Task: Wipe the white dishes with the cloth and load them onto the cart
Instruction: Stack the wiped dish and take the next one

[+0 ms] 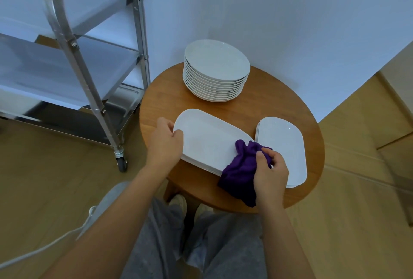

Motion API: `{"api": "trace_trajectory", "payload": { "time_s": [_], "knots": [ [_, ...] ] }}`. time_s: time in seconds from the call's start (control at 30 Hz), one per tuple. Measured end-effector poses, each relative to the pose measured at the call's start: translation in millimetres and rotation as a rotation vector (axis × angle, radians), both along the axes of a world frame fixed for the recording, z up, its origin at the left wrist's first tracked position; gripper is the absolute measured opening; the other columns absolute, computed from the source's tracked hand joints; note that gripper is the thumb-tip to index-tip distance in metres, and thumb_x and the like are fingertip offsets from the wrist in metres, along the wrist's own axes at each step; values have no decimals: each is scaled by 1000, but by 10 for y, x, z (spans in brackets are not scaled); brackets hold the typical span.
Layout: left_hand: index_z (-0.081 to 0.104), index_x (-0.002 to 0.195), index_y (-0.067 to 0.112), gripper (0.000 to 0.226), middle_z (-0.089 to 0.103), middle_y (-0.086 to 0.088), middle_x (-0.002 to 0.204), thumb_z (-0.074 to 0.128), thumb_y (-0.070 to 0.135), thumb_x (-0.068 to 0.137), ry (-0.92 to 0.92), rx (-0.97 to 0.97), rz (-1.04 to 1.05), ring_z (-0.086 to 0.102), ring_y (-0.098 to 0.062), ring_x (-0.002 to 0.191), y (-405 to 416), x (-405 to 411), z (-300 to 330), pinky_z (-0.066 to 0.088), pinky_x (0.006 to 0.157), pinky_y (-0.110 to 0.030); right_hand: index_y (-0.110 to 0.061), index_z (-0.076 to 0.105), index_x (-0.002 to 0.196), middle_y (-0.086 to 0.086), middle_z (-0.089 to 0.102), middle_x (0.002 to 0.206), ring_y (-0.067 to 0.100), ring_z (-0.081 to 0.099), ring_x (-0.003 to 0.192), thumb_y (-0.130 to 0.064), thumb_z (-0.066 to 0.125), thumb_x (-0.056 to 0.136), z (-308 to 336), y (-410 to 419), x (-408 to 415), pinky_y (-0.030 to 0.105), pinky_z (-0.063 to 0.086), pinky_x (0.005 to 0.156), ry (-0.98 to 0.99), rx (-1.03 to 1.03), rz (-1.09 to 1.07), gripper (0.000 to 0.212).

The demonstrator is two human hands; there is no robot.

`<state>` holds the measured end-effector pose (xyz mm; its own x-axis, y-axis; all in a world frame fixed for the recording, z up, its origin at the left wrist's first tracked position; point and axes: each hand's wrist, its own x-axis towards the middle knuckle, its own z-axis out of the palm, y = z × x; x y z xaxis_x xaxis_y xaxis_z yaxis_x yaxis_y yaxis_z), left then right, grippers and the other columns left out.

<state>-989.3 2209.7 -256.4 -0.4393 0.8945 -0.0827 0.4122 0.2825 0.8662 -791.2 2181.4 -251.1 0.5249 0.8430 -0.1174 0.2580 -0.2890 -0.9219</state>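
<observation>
You are at the wiping step: your left hand [165,142] grips the end of the top oblong platter [210,140] on the tabletop [165,100], your right hand [270,171] pinches the purple cloth [240,173] against its near corner. Next, sweep across, then lift it to the cart [93,70].

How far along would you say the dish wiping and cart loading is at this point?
Early on. No dishes show on the cart shelves in view. The left hand grips the top oblong platter while the right hand holds the purple cloth on it. The round plate stack and second platter stack remain.
</observation>
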Motion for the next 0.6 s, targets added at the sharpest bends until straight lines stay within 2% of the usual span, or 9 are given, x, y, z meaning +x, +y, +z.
{"api": "trace_trajectory", "payload": {
  "time_s": [0.07,0.13,0.17,0.27,0.37,0.43,0.5,0.53,0.6],
  "knots": [
    [44,99,21,17,49,5,86,53,12,87,-295,-23,84,49,-11,76,13,-18,60,42,56,-22,-29,50,114,-3,53,122,10,47,103,-23,52,95,30,1,-1,27,46,85,69,17,-43,20],
    [47,106,18,23,51,1,95,54,13,85,-622,-129,129,52,-16,86,39,-29,145,51,64,-27,-29,46,124,-4,50,128,11,47,108,-22,56,93,73,2,-2,27,46,83,137,-1,-43,33],
    [48,109,19,24,53,-2,99,54,18,86,-722,-188,121,54,-20,91,53,-29,186,54,70,-30,-29,42,130,-4,49,131,12,47,109,-21,60,91,92,-4,13,27,46,83,164,-25,-13,44],
    [51,114,21,28,63,-5,104,48,40,94,-738,-289,43,61,-25,96,89,-4,254,53,87,-42,-27,35,138,-4,48,135,16,49,113,-16,70,83,206,-33,69,31,49,85,242,-156,185,66],
    [53,123,20,37,65,-8,111,45,44,96,-782,-285,26,63,-27,99,84,27,270,52,89,-45,-23,38,138,-4,52,131,15,52,106,-12,70,82,247,-34,102,24,50,73,249,-207,245,65],
    [54,124,23,38,65,-7,113,46,46,94,-857,-282,29,63,-27,101,30,50,271,52,90,-46,-20,44,134,-2,55,128,13,53,99,-13,67,85,239,-35,113,22,48,71,227,-123,111,55],
    [57,119,25,40,67,-6,111,43,51,93,-900,-274,10,64,-27,101,-27,70,256,52,89,-47,-20,46,133,-3,56,127,12,55,102,-19,64,88,245,-49,123,14,45,66,138,10,-20,49],
    [59,115,26,41,69,-6,109,41,55,91,-926,-266,3,65,-27,99,-55,81,247,53,87,-46,-22,44,134,-5,55,128,14,54,108,-23,63,88,244,-57,125,11,43,66,63,74,-23,50],
    [61,109,29,43,70,-4,106,39,60,88,-970,-258,-2,67,-28,97,-117,112,228,54,85,-46,-28,35,140,-8,46,136,16,45,123,-31,63,88,226,-54,65,12,44,73,-76,110,112,59]
  ]
}}
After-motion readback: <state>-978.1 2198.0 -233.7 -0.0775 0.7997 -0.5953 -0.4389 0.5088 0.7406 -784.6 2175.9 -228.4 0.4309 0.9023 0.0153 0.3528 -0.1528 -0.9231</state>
